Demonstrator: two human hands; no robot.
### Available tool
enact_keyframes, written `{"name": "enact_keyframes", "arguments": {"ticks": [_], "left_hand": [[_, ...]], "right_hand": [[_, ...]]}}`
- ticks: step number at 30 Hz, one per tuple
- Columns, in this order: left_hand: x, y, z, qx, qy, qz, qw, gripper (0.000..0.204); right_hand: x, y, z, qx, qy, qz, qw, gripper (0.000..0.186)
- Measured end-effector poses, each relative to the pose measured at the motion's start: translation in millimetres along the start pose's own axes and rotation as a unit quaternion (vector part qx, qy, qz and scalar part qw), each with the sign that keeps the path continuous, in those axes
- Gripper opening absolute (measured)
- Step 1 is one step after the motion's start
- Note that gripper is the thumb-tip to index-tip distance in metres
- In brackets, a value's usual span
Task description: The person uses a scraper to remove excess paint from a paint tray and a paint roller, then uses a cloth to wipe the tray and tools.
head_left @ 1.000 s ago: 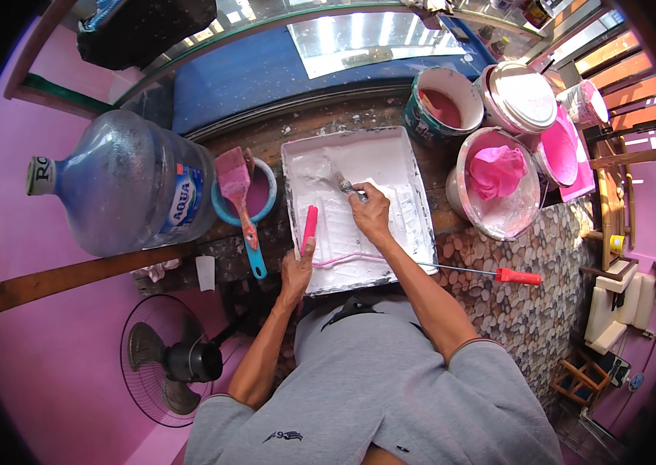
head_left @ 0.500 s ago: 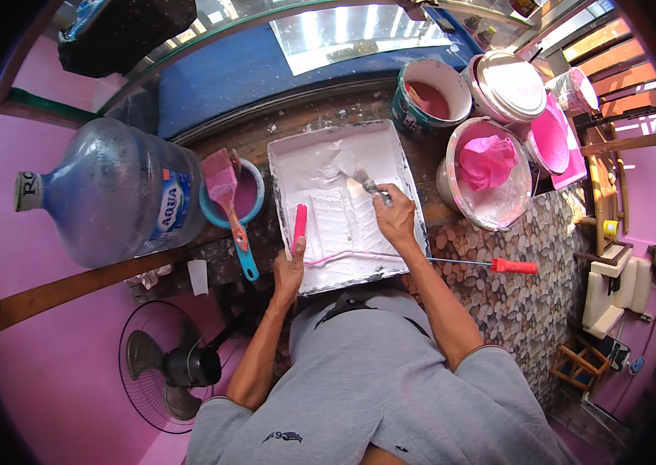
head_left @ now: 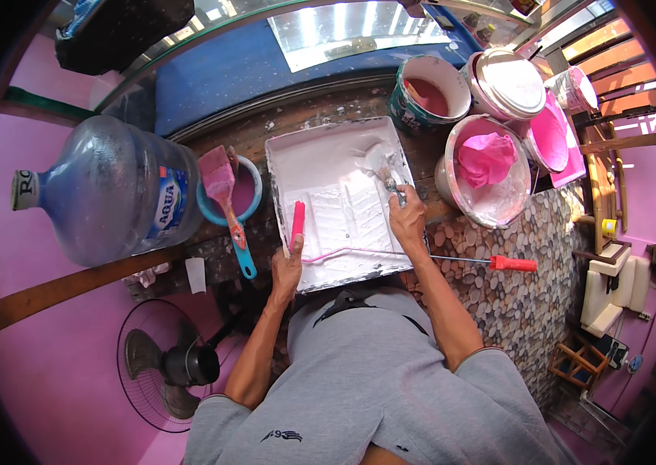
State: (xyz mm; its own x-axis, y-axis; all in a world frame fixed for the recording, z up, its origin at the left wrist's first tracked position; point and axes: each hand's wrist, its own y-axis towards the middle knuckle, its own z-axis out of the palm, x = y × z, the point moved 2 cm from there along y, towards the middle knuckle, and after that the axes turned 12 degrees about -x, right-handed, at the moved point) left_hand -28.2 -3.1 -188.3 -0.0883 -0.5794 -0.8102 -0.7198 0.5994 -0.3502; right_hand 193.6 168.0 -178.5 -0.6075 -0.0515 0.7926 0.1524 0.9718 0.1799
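Observation:
My left hand (head_left: pixel 287 271) is closed round a paint roller at the lower end of its narrow pink sleeve (head_left: pixel 298 219). The roller's bent wire runs right, across the near part of the tray and beneath my right forearm, to a red handle (head_left: pixel 512 264). In my right hand (head_left: pixel 408 216) is a paint-smeared paintbrush (head_left: pixel 381 170), gripped by its handle, its pale head against the tray's far right part. The paint tray (head_left: pixel 276 203) is coated in pale pinkish-white paint, with ridges across its middle. Its near edge is close to my waist.
Left of the tray, a pink-stained brush (head_left: pixel 223 195) rests across a blue-rimmed tub (head_left: pixel 259 172), beside a large water bottle (head_left: pixel 111 194) on its side. Paint buckets (head_left: pixel 447 177) crowd the right, one holding a pink cloth (head_left: pixel 487 159). A fan (head_left: pixel 169 366) stands lower left.
My right hand has moved slightly right, taking the brush head from the tray's middle toward its right side. My left hand keeps the roller in nearly the same place.

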Motion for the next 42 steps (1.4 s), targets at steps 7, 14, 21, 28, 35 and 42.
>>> {"name": "enact_keyframes", "arguments": {"ticks": [7, 14, 21, 28, 35, 42], "left_hand": [[3, -1, -1, 0.001, -0.002, 0.005, 1.0, 0.079], [3, 1, -2, 0.025, 0.008, -0.016, 1.0, 0.077], [-1, 0, -3, 0.05, 0.035, -0.042, 0.997, 0.077], [-1, -2, 1, -0.004, 0.024, -0.004, 1.0, 0.08], [1, -2, 3, -0.012, -0.014, 0.006, 1.0, 0.076], [1, -1, 1, 0.0, 0.014, -0.01, 1.0, 0.075]], "right_hand": [[10, -2, -2, 0.033, 0.037, 0.012, 0.999, 0.025], [8, -1, -2, 0.061, -0.022, 0.055, 0.996, 0.024], [2, 11, -1, -0.011, -0.012, 0.046, 0.999, 0.024], [1, 14, 5, 0.001, 0.016, 0.013, 1.0, 0.022], [7, 12, 15, 0.053, 0.03, 0.008, 0.998, 0.022], [8, 13, 15, 0.045, -0.023, 0.042, 0.998, 0.023]]}}
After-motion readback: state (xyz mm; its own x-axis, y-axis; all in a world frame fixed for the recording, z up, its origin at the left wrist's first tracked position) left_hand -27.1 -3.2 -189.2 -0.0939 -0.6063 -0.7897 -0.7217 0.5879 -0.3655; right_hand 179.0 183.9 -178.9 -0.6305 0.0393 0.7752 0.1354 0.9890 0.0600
